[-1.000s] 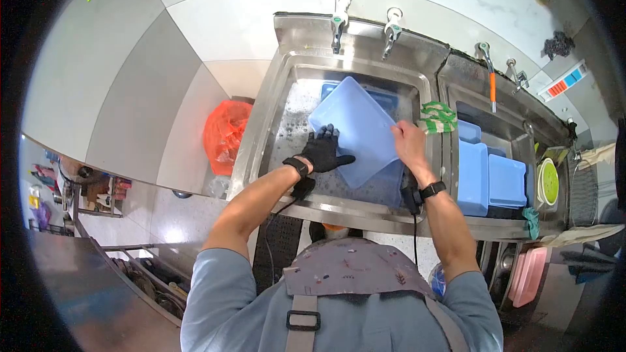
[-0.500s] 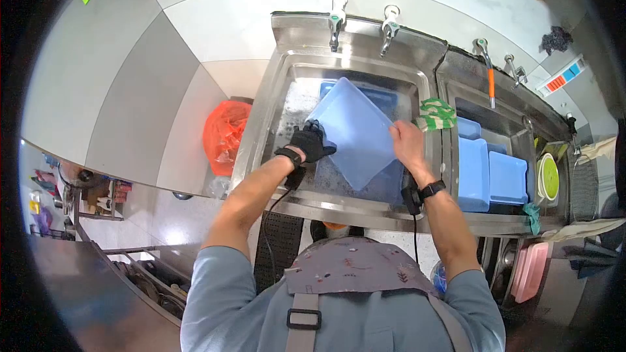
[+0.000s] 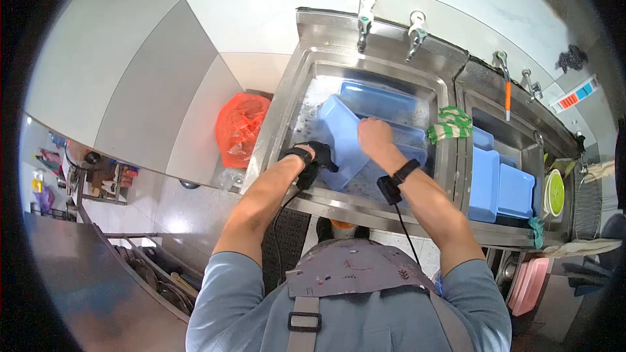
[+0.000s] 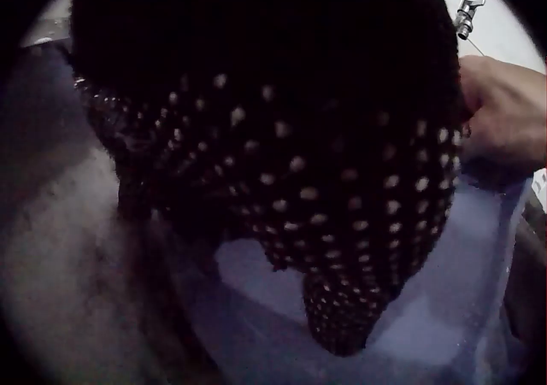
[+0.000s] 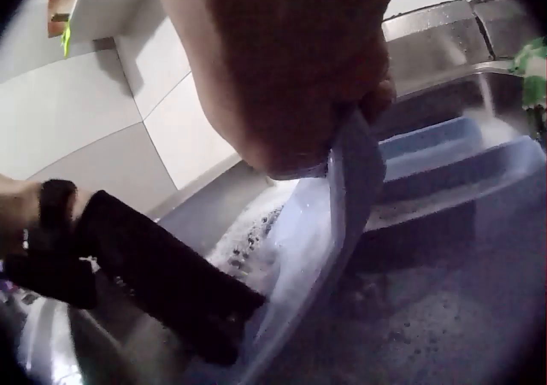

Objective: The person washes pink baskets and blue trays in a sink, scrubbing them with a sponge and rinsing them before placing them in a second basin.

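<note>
A light blue plastic tray [image 3: 345,148] is held tilted on edge over the soapy water of the left steel sink [image 3: 277,117]. My bare right hand [image 3: 376,137] grips its upper right rim; the right wrist view shows the fingers closed around that rim [image 5: 340,201]. At the tray's left edge is my left hand [image 3: 318,156], in a black glove with pale dots. Its thumb [image 4: 342,321] lies over the tray's inner face, the other fingers around the edge and partly hidden. Behind, more blue trays [image 3: 379,99] lie partly in the water.
Two taps [image 3: 364,23] stand above this sink. A green-and-white striped cloth [image 3: 450,124] lies on the divider. Blue trays [image 3: 515,190] are stacked in the right sink, beside a green round item [image 3: 554,194]. A red plastic bag [image 3: 241,129] sits left of the sink.
The tray has turned from lying broad and flat to standing tilted, its right side drawn left by my right hand. My left hand went from spread on the tray's face to its left edge.
</note>
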A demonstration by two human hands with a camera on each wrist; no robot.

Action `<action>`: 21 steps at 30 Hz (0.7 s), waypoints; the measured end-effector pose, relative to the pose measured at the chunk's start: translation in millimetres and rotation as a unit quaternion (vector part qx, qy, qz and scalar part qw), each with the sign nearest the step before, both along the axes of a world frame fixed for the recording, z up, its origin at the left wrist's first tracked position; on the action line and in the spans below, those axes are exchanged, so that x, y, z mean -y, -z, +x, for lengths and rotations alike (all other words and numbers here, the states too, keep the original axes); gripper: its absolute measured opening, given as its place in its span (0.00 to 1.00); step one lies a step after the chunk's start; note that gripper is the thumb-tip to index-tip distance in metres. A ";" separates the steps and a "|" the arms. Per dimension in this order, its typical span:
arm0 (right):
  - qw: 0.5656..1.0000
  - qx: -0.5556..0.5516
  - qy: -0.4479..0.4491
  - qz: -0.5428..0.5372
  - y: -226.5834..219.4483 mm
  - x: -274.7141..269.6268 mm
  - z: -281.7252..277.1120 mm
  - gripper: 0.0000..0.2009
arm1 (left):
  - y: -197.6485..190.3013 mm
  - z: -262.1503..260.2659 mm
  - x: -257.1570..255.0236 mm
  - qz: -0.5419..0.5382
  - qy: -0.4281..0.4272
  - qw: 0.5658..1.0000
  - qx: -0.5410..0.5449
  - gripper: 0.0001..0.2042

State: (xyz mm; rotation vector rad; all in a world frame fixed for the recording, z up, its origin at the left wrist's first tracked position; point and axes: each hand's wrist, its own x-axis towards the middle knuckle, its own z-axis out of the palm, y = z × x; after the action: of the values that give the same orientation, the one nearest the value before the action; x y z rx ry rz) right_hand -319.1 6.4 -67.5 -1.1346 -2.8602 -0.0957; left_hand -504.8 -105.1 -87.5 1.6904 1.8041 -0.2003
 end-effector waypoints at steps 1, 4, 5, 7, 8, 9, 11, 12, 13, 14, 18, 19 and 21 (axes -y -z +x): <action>1.000 0.004 0.001 -0.018 5.4 2.2 -7.2 0.10 | -1.4 1.9 -1.1 -0.014 -0.004 1.000 0.001 0.31; 0.999 0.028 0.007 -0.045 13.9 -5.4 -16.5 0.10 | -10.9 -1.4 8.4 -0.050 -0.007 0.999 0.002 0.30; 0.998 0.044 0.010 -0.051 15.1 -13.5 -18.6 0.11 | -13.7 7.3 12.9 -0.060 -0.006 0.998 0.000 0.29; 0.997 0.037 0.005 -0.063 20.6 -27.0 -12.8 0.11 | -22.9 15.1 7.2 -0.083 -0.007 0.997 -0.001 0.29; 0.997 0.027 0.000 -0.072 23.2 -31.7 -10.8 0.11 | -28.7 15.8 9.1 -0.094 -0.008 0.996 -0.003 0.28; 0.997 0.025 -0.002 -0.069 26.7 -32.5 -8.4 0.11 | -35.3 17.0 11.3 -0.101 -0.010 0.995 -0.006 0.28; 0.999 -0.016 0.009 -0.033 32.6 -29.2 0.2 0.11 | -49.8 20.5 8.8 -0.115 -0.009 0.993 -0.013 0.27; 0.999 -0.016 0.012 -0.032 36.0 -29.6 3.5 0.11 | -54.5 32.7 3.4 -0.125 -0.006 0.992 -0.014 0.27; 0.999 -0.009 0.020 -0.047 37.8 -29.4 5.9 0.10 | -59.2 24.8 14.5 -0.134 -0.003 0.991 -0.017 0.27; 0.998 -0.002 0.028 -0.061 36.9 -29.3 8.2 0.10 | -65.1 25.5 14.7 -0.142 0.001 0.990 -0.019 0.26; 0.997 -0.064 0.008 -0.045 27.1 -23.3 39.8 0.07 | 37.3 -12.9 1.2 0.145 0.067 0.985 0.069 0.21; 0.993 -0.108 0.004 -0.036 17.3 -19.6 50.3 0.06 | 29.9 -15.0 3.1 0.146 0.070 0.984 0.070 0.21; 0.988 -0.152 0.006 -0.025 -6.3 -13.6 61.7 0.05 | -6.5 -13.9 3.9 0.196 0.074 0.978 -0.011 0.16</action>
State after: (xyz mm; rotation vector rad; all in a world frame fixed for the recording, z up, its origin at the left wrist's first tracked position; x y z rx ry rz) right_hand -257.4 20.0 -61.2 -1.0691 -2.5992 0.1366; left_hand -518.7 -109.0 -81.0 2.1049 1.8199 0.0832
